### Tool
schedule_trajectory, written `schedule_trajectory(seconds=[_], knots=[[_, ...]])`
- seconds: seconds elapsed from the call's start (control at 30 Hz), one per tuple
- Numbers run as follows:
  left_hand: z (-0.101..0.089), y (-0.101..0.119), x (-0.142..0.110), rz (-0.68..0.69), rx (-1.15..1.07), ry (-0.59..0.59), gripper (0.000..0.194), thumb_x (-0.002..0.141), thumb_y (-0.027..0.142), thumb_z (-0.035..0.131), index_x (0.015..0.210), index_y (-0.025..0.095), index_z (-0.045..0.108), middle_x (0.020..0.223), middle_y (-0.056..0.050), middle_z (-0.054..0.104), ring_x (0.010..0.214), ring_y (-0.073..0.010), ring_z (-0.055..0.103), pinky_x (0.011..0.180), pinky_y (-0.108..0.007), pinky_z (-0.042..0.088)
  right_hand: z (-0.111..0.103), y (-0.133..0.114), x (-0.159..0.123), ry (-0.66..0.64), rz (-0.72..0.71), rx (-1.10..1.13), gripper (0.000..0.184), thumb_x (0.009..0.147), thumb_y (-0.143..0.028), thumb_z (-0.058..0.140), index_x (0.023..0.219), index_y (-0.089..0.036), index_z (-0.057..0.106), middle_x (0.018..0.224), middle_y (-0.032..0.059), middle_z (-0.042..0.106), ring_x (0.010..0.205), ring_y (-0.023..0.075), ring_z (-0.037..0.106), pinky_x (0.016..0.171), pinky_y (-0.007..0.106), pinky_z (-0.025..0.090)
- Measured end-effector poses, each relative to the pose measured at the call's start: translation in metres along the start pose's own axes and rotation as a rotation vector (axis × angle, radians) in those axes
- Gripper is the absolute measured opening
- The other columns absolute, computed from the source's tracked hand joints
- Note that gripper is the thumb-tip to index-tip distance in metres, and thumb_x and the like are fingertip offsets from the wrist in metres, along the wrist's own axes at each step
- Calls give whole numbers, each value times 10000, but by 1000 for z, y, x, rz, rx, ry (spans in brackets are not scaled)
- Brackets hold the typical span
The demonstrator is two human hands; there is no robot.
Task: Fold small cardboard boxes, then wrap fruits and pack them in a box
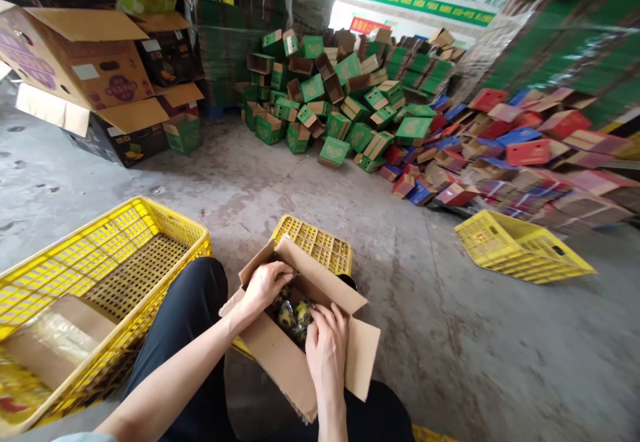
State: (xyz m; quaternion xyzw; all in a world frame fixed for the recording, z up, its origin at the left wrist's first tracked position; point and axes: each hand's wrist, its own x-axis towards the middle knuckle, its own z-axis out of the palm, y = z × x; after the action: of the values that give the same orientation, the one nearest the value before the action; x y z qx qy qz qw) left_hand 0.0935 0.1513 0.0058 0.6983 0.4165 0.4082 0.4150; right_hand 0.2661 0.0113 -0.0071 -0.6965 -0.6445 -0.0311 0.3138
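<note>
An open cardboard box (280,352) sits between my knees, flaps spread outward. Inside lie several round, yellow-green fruits with dark mottling (303,311), covered by a clear plastic bag (299,330). My left hand (265,287) reaches over the box's left side, its thumb and fingers pinched together at the bag's far edge. On the right, my right hand (327,335) is inside the box wall with fingers curled against the plastic beside the fruits. The exact grip of its fingertips is partly hidden.
Under the box stands an upturned yellow crate (316,243). A large yellow crate (125,215) on my left holds a flattened cardboard piece (60,339). Another yellow crate (520,245) lies on the right. Green cartons (335,152) and red and blue cartons (527,153) are heaped behind.
</note>
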Motion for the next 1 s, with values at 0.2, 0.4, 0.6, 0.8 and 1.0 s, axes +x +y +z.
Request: schedule_trajectory(seconds=[0.2, 0.4, 0.6, 0.8, 1.0], knots=[[9, 20, -2, -248, -590, 161, 353, 822, 484, 797, 900, 143, 755, 883, -80, 770, 746, -188, 680, 714, -282, 531, 2, -5, 24, 30, 93, 77, 371, 1032, -356, 439, 1126, -188, 757, 1109, 147, 770, 1224, 343, 623, 1105, 543, 453], [22, 17, -14, -248, -758, 201, 381, 833, 515, 800, 899, 157, 684, 873, -30, 697, 735, -131, 604, 688, -228, 495, 20, -13, 34, 116, 398, 461, 734, 953, -646, 550, 1460, -117, 554, 1362, 212, 680, 1240, 338, 665, 1049, 466, 528], [21, 14, -16, -259, -852, 51, 363, 866, 519, 767, 936, 185, 642, 1045, -49, 686, 882, -171, 626, 743, -252, 515, 11, -5, 28, 179, 640, 865, 707, 854, -587, 724, 1387, -131, 632, 1378, 211, 673, 1238, 346, 674, 1008, 436, 577], [24, 20, -13, -227, -703, -146, 481, 819, 487, 829, 1164, 180, 694, 1109, -77, 722, 1045, -244, 649, 927, -320, 496, 3, -2, 26, 229, 734, 954, 667, 774, -513, 826, 1312, -139, 701, 1344, 181, 703, 1229, 348, 679, 1037, 448, 567], [22, 24, -11, -347, -693, -199, 497, 834, 571, 782, 1106, 157, 745, 993, -65, 742, 852, -188, 657, 716, -243, 472, 4, -1, 23, 263, 780, 949, 634, 784, -533, 814, 1265, -128, 734, 1238, 181, 755, 1120, 336, 732, 986, 439, 592]])
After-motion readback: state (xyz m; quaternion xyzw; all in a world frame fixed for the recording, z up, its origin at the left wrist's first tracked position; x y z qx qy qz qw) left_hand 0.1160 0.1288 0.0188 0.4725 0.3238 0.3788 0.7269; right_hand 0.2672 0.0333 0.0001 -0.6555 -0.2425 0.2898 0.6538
